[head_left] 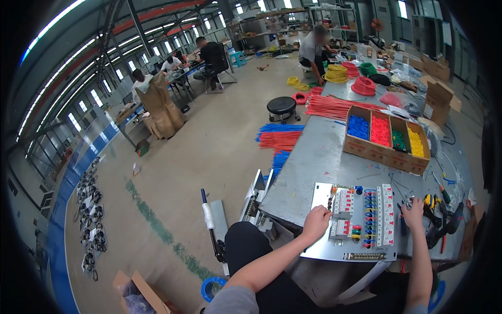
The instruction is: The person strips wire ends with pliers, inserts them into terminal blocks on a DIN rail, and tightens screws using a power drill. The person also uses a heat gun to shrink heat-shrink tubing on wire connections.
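Observation:
A silver mounting panel [321,251] lies at the table's near edge, fitted with white circuit breakers [387,214], a column of short coloured wires [369,217] and a brass terminal strip [364,256]. My left hand [316,222] rests at the panel's left side, beside the breakers, its fingers curled together; what they hold, if anything, is hidden. To the right of the panel, my right hand [413,212] has its fingers drawn together over small metal parts; its grip is too small to make out. Pliers and a yellow-and-black tool [431,202] lie close to it.
Beyond the panel stands a cardboard box [384,154] of blue, red, green and yellow small parts. Red wire bundles [334,106] and coiled cables [336,73] cover the far table. A screwdriver [442,188] lies right. A black stool [282,107] stands left; other people sit farther off.

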`<state>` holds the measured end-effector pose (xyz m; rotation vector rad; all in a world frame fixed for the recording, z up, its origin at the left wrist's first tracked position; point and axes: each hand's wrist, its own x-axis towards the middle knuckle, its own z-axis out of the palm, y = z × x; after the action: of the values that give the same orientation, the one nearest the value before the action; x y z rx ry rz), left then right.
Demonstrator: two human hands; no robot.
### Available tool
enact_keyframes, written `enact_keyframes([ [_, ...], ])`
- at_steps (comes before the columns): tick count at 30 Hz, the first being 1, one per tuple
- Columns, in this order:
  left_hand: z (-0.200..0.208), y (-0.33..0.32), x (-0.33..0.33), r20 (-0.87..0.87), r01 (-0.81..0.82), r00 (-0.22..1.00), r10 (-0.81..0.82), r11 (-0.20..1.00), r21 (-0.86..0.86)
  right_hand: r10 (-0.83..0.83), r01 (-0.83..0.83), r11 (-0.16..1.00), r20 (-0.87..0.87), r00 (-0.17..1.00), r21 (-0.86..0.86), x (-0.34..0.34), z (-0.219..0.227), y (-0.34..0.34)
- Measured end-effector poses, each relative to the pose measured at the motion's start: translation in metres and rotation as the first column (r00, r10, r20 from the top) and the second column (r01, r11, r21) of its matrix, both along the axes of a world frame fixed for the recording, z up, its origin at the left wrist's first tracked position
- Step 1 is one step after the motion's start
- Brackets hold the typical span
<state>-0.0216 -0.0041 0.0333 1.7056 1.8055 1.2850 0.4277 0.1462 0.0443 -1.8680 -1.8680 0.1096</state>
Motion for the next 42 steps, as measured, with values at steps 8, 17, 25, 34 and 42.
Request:
enact_keyframes([
  [8, -0.009, -0.005, -0.020, -0.142, 0.032, 0.990, -0.014, 0.991, 0.129, 0.492, -0.453, 0.846, -0.084, 0.867, 0.280, -0.132, 0.096, -0.070],
  [17, -0.023, -0.004, -0.024, -0.080, 0.014, 0.997, -0.007, 0.996, 0.093, 0.641, -0.663, 0.747, -0.215, 0.737, -0.044, -0.259, 0.096, -0.119],
  [25, -0.034, -0.008, -0.037, 0.031, 0.056, 0.998, -0.059, 0.995, 0.082, 0.779, -0.748, 0.594, -0.017, 0.626, -0.296, -0.313, 0.093, -0.100],
  [34, -0.034, -0.007, -0.039, 0.057, 0.094, 0.994, -0.097, 0.994, 0.057, 0.498, -0.696, 0.679, -0.549, 0.671, -0.234, -0.299, 0.053, -0.079],
  [42, -0.034, -0.006, -0.041, 0.111, 0.077, 0.991, -0.078, 0.997, 0.011, 0.665, -0.726, 0.662, -0.302, 0.683, -0.184, -0.322, 0.071, -0.096],
])
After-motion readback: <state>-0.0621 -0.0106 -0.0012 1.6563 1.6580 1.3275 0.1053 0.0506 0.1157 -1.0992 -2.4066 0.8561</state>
